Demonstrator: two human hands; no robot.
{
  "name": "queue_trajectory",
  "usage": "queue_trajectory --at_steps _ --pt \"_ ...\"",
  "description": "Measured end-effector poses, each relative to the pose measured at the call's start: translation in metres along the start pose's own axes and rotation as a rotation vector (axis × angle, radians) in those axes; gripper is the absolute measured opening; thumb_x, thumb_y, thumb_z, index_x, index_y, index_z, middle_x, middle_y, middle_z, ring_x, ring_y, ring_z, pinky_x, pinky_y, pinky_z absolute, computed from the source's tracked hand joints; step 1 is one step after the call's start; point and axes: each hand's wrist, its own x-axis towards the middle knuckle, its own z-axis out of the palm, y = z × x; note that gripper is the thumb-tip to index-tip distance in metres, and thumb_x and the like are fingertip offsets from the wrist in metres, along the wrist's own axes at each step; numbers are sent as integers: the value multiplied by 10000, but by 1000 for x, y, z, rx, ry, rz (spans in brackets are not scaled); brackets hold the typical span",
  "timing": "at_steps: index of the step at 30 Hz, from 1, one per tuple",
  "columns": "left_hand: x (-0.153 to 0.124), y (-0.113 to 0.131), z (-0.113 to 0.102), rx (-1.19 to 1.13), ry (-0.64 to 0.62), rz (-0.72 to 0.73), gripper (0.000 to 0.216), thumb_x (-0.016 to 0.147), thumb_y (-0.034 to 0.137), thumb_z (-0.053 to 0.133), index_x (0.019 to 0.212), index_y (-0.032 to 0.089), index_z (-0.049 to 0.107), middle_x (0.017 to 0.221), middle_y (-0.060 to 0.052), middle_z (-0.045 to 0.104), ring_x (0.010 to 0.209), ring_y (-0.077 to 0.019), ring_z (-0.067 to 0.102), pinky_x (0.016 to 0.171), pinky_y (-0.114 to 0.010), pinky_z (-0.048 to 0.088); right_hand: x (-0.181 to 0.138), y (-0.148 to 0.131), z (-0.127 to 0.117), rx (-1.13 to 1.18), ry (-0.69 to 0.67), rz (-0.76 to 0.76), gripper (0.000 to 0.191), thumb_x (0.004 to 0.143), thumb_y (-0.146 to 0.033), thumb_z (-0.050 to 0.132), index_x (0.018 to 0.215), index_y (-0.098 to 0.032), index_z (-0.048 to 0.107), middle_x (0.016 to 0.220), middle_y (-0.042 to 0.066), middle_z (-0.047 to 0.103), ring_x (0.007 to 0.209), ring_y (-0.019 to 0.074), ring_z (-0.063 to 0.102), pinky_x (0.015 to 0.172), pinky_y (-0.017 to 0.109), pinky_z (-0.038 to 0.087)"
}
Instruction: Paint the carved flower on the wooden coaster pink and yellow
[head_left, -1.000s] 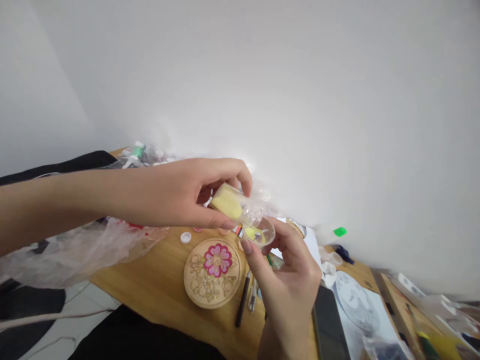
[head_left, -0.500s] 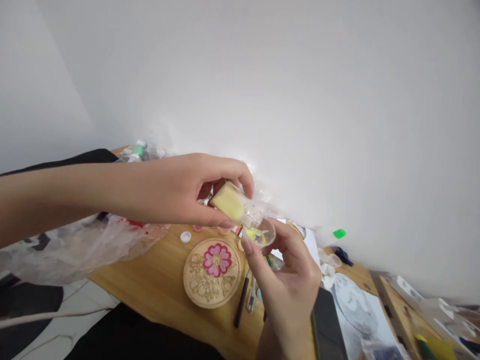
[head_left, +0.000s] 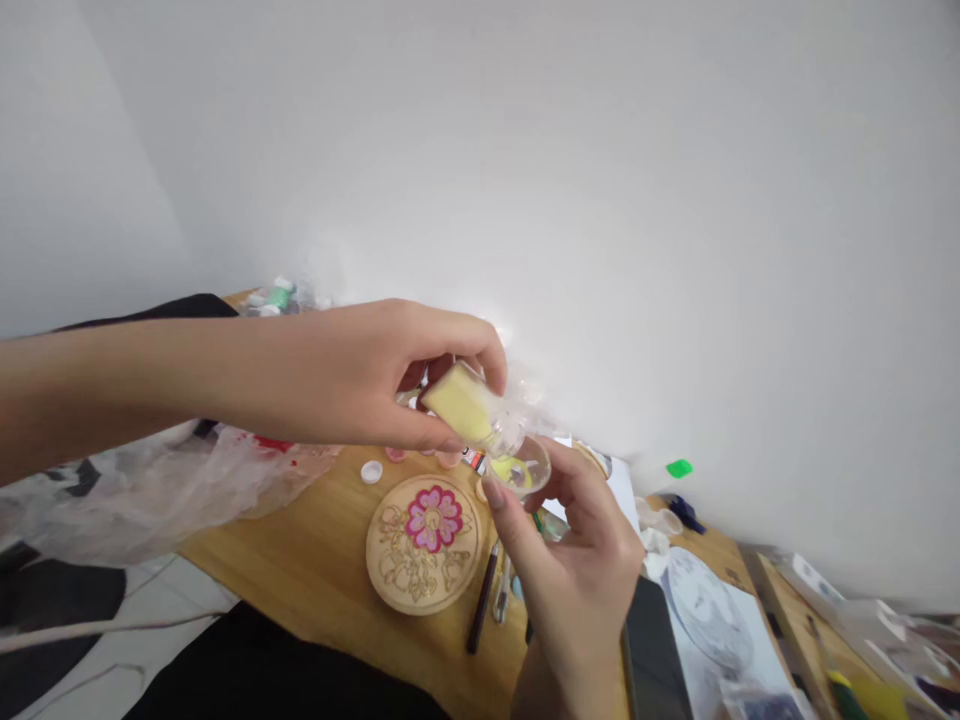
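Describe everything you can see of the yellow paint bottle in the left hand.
The small clear plastic bottle of pale yellow paint is pinched in the left hand, thumb below, fingers above. It is tipped, flat base up-left, clear neck down-right, no cap visible. The neck hangs at the rim of the small clear plastic cup, yellow puddle inside, held in the right hand; whether neck and rim touch cannot be told.

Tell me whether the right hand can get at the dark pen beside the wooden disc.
Likely not yet: the right hand holds a small clear cup, so its fingers are occupied, though the pen lies uncovered close by.
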Motion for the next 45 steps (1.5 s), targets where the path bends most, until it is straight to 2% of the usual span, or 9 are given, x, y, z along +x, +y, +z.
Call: queue_trajectory --at_steps 6,9,18,23,26,30,34,41,45 --pt "-2 3 0 44 19 22 307 911 406 664 1159 226 677 896 -6 645 789 -160 577 749 -247 465 1 -1 -1 -2 6 -1 192 865 -245 767 1048 -219 715 882 -11 727 680 106 606 600 234 534" --pt "-1 2 -1 61 -18 20 291 896 373 699 1159 250 685 854 3 634 769 -168 572 727 -256 455 0 -1 -1 -3 4 -1 178 865 -247 766 1033 -219 716 855 -14 718 664 107 595 598 240 533" --pt "-1 3 -2 51 19 21 377 880 353 721 1238 260 649 817 20 600 730 -160 556 689 -260 436 0 0 0 -4 9 -19 191 862 -245 772 1041 -225 711 860 -23 718 669 96 587 592 222 523" --pt "0 2 -1 34 -4 26 265 870 356 708 1106 242 676 805 12 604 747 -163 570 684 -255 451 1 0 0 -7 2 -22 183 863 -240 770 1037 -222 713 860 -23 720 661 93 587 589 220 525" --pt "1 0 -1 21 28 27 324 850 366 722 1149 254 665 850 13 619 758 -162 582 683 -254 459 1 0 0 -10 8 -26 172 865 -244 766 1027 -218 713 846 -16 719 643 102 580 566 233 519" --pt "1 -1 -1 43 5 32 233 861 363 708 1063 248 692 785 14 599 742 -165 575 676 -254 458 1 0 0 -16 -6 -24 167 873 -252 763 1029 -220 712 842 -15 712 637 103 578 572 239 525" --pt "1 0 -1 50 21 42 260 867 360 700 1103 252 684 808 15 606 729 -154 563 675 -248 458 1 -1 0 -17 -3 -27 168 878 -256 762 1032 -220 707 853 -12 712 641 102 575 569 235 522" --pt "2 0 -3 52 22 75 269 881 358 690 1118 229 681 791 18 572 815 -177 600 791 -279 496 0 0 1 -19 -8 -28 187 874 -250 770 1046 -227 702 849 -27 701 648 89 561 577 216 513" --pt "2 0 -3 82 6 98 216 892 367 656 1047 220 690 770 25 563 778 -160 584 773 -270 497 0 0 1 -15 -10 -20 171 875 -251 765 1032 -222 703 840 -23 696 639 94 557 574 228 514"
